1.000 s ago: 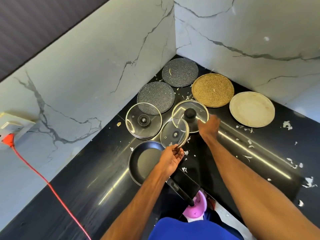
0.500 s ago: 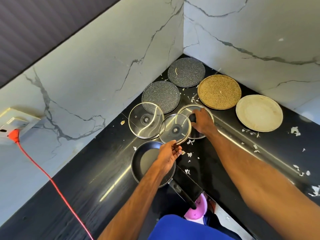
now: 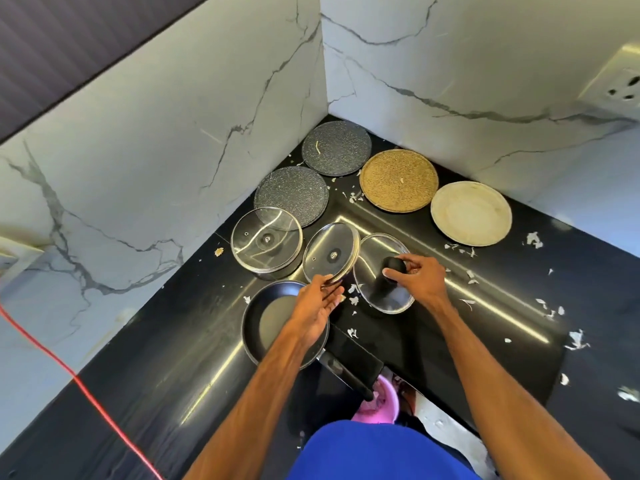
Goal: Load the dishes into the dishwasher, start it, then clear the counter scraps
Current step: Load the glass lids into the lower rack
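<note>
My left hand (image 3: 317,311) grips the near rim of a glass lid (image 3: 330,252), held tilted above the black counter (image 3: 173,358). My right hand (image 3: 420,277) is closed on the black knob of a second glass lid (image 3: 372,271), lifted at a tilt just right of the first. A third glass lid (image 3: 266,239) lies flat to the left. A black frying pan (image 3: 268,323) sits under my left wrist, handle pointing toward me. Two dark speckled plates (image 3: 292,195) (image 3: 336,147), a tan plate (image 3: 398,180) and a cream plate (image 3: 471,213) lie in the corner.
White scraps (image 3: 533,239) are scattered over the counter, mostly to the right. Marble walls close the corner. An orange cable (image 3: 86,393) crosses the left counter. A pink container (image 3: 379,403) sits below the counter edge by my blue shirt. A wall socket (image 3: 620,84) is at upper right.
My right hand reached the knobbed lid, closed on its knob and pulled it up and toward me. My left hand kept its lid, now held more upright. The camera moved closer.
</note>
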